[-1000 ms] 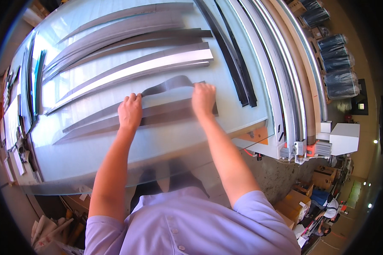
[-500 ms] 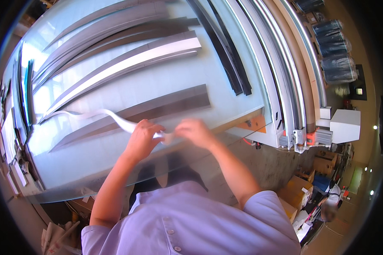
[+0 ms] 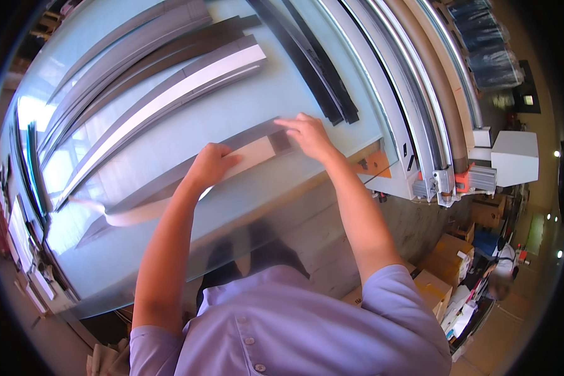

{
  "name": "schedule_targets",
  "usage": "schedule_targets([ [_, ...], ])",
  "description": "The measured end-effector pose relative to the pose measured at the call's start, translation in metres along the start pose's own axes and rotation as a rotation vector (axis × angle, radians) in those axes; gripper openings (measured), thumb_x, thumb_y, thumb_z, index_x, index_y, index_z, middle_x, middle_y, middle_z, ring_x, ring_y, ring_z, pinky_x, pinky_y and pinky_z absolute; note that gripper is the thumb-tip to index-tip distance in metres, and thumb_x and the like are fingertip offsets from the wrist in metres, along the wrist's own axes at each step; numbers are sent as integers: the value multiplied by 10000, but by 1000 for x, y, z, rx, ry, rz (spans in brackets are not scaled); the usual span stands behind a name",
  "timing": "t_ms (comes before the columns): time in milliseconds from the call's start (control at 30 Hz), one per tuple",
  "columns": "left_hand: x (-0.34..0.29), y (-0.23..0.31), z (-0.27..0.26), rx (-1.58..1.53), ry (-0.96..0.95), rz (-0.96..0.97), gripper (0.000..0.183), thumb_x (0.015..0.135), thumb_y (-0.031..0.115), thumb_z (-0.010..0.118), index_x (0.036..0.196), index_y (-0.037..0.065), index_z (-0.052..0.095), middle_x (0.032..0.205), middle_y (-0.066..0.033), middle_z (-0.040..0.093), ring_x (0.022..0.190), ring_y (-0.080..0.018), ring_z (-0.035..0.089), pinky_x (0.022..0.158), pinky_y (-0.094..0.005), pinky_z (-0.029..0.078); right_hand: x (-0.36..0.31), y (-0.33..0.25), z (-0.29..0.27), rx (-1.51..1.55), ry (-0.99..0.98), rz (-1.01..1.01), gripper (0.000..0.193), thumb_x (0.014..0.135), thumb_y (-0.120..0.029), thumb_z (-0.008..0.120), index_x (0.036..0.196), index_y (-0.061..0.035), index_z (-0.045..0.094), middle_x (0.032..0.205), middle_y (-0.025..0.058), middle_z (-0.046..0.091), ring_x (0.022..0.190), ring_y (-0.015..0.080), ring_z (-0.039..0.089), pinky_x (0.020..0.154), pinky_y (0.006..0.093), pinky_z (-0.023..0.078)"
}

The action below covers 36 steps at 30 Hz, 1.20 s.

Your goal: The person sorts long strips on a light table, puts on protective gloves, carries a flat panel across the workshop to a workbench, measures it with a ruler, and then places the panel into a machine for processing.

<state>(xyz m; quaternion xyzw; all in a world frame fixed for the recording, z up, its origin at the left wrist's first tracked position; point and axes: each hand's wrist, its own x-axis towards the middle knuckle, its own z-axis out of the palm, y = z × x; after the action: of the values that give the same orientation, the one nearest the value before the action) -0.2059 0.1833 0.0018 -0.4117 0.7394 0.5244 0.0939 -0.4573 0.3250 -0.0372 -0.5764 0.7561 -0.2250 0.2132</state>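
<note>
A long pale strip (image 3: 254, 154) lies along a dark grey strip (image 3: 247, 135) on the glass-like tabletop. Its right end sits short of the grey strip's right end, and its left part bends in a loose curve. My left hand (image 3: 213, 165) is closed on the pale strip, thumb along its upper face. At the grey strip's right end is my right hand (image 3: 308, 136), fingers stretched out to the left and touching the strip near its far corner. Nothing shows in its grasp.
Farther back lie several grey and brown strips (image 3: 150, 53), one with a white face (image 3: 188, 81). Black strips (image 3: 313, 75) rest at the back right. A long metal-railed machine (image 3: 413, 94) borders the table's right side. Cardboard boxes (image 3: 448, 254) stand at the lower right.
The pale strip has come down from a raised curl onto the grey strip. My right hand has moved up and right to the grey strip's end; my left moved slightly up.
</note>
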Motion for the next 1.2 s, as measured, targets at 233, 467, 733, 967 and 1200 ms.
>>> schedule_targets([
  [233,36,24,15,-17,-125,-108,315,848,265,686,730,-27,693,612,-98,669,575,-151,592,600,-346,476,-13,-5,3,20,-9,1,420,855,-160,713,1251,-297,690,822,62,478,812,227,494,813,347,369],
  [467,42,26,24,79,-130,-133,293,861,270,681,737,6,714,595,-50,659,558,-109,499,552,-317,401,-12,1,2,83,-44,-6,464,809,-162,758,1247,-300,693,852,52,477,866,219,493,864,355,342],
  [733,42,21,26,22,-98,-115,265,860,230,681,736,-2,714,572,-57,647,528,-107,477,537,-319,390,-9,5,7,77,-23,-4,523,752,-137,795,1238,-302,697,852,46,475,847,219,492,851,348,348],
  [967,43,20,25,32,-97,-100,277,842,218,688,750,-43,710,607,-119,677,550,-189,635,625,-343,504,-10,8,11,37,-19,-6,471,763,-256,795,1217,-337,700,885,27,508,866,208,514,814,368,352],
  [1200,41,18,27,91,-86,-82,309,835,279,685,754,-19,709,630,-134,675,630,-246,665,660,-375,514,-13,1,11,0,26,-17,491,751,-213,800,1217,-328,699,875,20,501,855,197,514,817,370,356],
])
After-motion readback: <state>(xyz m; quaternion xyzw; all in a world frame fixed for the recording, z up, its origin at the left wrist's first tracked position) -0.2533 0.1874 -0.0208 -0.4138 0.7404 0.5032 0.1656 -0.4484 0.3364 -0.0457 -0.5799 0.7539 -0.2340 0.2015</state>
